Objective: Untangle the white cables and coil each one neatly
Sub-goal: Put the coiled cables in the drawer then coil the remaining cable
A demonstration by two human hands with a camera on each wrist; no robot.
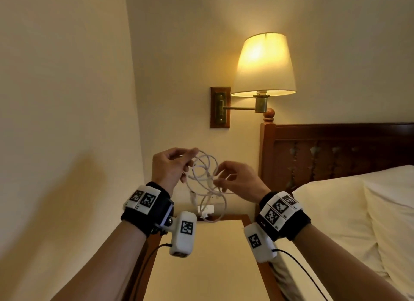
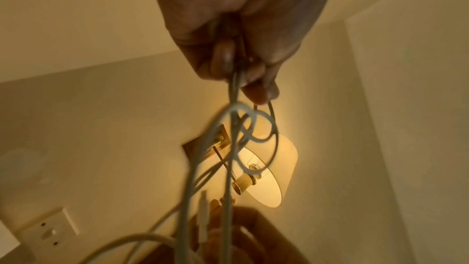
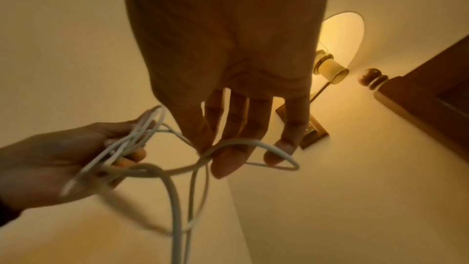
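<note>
Up in the air above the counter point(image 1: 208, 253), the left hand point(image 1: 170, 168) pinches a bunch of white cables point(image 1: 205, 177) between thumb and curled fingers. Loops hang down from it, tangled, and a white plug point(image 1: 206, 210) dangles near the counter's far edge. Just right, the right hand point(image 1: 237, 179) pinches one cable loop with its fingertips. Farther right glow a lamp point(image 1: 264, 65) and a bed point(image 1: 358, 211).

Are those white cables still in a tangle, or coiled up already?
Still tangled. The cables hang in loose, crossing loops between the left hand and the right hand, with ends dangling; no neat coil shows.
</note>
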